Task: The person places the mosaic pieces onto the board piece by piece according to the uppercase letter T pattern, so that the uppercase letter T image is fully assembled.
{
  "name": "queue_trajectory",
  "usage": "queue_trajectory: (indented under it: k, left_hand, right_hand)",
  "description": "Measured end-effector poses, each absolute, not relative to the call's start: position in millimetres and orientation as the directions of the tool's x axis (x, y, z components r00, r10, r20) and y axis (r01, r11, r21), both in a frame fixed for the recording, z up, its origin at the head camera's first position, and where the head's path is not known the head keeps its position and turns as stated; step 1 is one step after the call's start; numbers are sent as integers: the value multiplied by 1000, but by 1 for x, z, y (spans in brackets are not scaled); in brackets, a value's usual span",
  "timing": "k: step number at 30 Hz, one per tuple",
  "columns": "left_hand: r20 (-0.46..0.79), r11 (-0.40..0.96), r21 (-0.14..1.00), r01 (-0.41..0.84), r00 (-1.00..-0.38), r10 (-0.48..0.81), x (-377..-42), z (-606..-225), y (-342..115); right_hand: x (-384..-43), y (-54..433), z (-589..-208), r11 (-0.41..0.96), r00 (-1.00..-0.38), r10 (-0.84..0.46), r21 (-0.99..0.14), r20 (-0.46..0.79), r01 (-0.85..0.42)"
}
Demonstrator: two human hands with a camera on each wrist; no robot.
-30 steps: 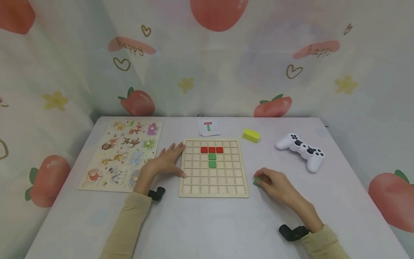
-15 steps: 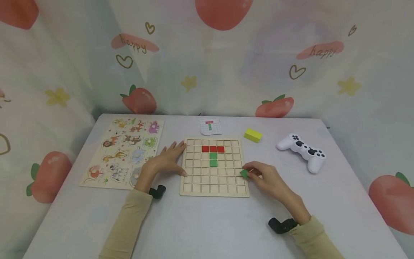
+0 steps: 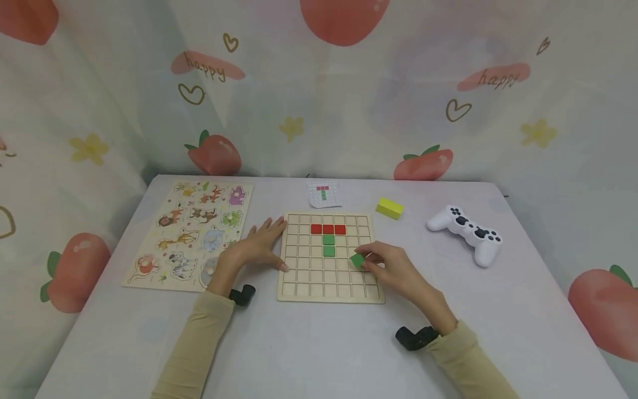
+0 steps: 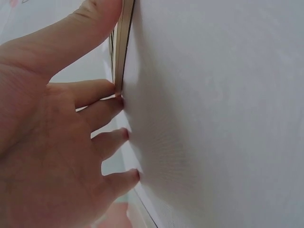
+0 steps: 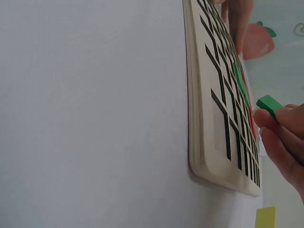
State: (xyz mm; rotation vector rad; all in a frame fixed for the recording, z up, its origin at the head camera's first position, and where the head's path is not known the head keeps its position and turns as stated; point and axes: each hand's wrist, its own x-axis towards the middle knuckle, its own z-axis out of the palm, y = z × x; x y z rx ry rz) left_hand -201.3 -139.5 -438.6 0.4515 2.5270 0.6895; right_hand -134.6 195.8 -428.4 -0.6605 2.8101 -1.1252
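A wooden grid board (image 3: 304, 280) lies flat in the middle of the table. Set in its squares are a row of red tiles (image 3: 328, 229) and, beneath the middle one, two green tiles (image 3: 329, 245) in a column. Between thumb and fingertips my right hand (image 3: 394, 269) pinches a loose green tile (image 5: 269, 103), held above the right part of the board. My left hand (image 3: 254, 249) rests at the board's left side with fingers spread. In the left wrist view its thumb and fingertips touch the board's edge (image 4: 122, 52) and the tabletop.
Behind the board lies a paper card (image 3: 324, 195) printed with a red and green T pattern. A yellow block (image 3: 389, 208) and a white game controller (image 3: 466, 234) are at the right. An animal puzzle board (image 3: 191, 238) lies at the left, partly under my left arm.
My right hand has carried the green tile leftward and slightly away from me, from the table beside the board to over its right part. The left hand stays at the board's edge.
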Motion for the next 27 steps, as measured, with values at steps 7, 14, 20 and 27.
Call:
queue_trajectory:
  k: [7, 14, 20, 27]
  left_hand:
    - [-362, 820, 544, 177, -832, 420, -200, -438, -139]
    - [-365, 818, 550, 170, -832, 418, -200, -436, -138]
    - [-367, 814, 557, 168, -829, 422, -200, -435, -137]
    - [-369, 812, 561, 160, -830, 418, -200, -436, -138]
  right_hand:
    - [-143, 181, -433, 636, -901, -420, -672, 111, -379]
    - [-150, 167, -435, 650, -906, -422, -681, 45, -337]
    - [-153, 159, -436, 670, -899, -438, -663, 12, -334]
    - [-156, 150, -438, 683, -892, -451, -654, -28, -325]
